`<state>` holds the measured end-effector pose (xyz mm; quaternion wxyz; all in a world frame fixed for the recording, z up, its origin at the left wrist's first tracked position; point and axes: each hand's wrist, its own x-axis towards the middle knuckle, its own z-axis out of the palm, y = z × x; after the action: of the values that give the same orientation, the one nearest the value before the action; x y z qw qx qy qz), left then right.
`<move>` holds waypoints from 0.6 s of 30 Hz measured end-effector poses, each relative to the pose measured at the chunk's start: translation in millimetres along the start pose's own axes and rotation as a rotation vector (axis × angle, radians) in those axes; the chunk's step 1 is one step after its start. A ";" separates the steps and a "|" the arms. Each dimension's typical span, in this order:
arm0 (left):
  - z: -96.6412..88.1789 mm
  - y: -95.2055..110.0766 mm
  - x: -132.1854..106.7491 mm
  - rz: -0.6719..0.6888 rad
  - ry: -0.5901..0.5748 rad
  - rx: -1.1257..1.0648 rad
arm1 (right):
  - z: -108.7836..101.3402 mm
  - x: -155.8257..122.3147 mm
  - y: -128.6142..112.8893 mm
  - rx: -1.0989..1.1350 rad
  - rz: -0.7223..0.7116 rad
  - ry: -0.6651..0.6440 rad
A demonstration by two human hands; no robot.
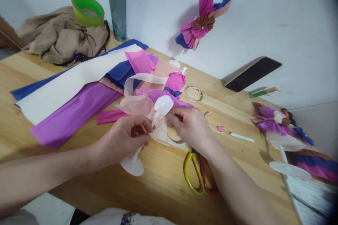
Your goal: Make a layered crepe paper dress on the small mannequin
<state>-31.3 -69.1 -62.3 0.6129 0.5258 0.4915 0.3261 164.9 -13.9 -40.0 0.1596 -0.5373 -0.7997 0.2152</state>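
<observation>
A small white plastic dress form (pixel 163 104) lies tilted between my hands, its round base (pixel 134 164) toward me. My left hand (pixel 129 133) is closed around its thin stem. At the other side, my right hand (pixel 191 124) pinches the edge of the crepe paper skirt (pixel 169 96) near the form's lower end. Pink paper (pixel 176 81) wraps the form's upper part, with a dark blue band at the waist. Pale peach paper (pixel 138 106) hangs beside the left fingers. A roll of tape (pixel 175 142), partly hidden, lies under the right hand.
Scissors (pixel 194 174) with yellow and red handles lie by my right forearm. Crepe paper strips (pixel 76 119) spread left. Behind stand a flask (pixel 116 10) and a decorated form (pixel 203 24); a phone (pixel 253 74) leans on the wall. Another dressed form (pixel 290 170) is at right.
</observation>
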 end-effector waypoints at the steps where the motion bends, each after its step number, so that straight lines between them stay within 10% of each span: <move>1: 0.1 -0.8 0.0 -0.001 0.001 0.005 | -0.6 -0.8 -0.5 0.006 -0.001 -0.002; 9: 5.2 -2.3 1.7 0.119 0.038 0.200 | 3.8 -7.4 -5.4 0.274 0.087 -0.230; 18: 8.5 -7.5 3.2 0.439 0.175 0.558 | 33.8 -2.8 -13.0 0.862 0.310 -0.109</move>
<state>-23.2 -70.7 -70.7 0.3168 0.7357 0.4878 0.3469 139.2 -26.7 -62.3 0.2920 -0.5230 -0.5548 0.5774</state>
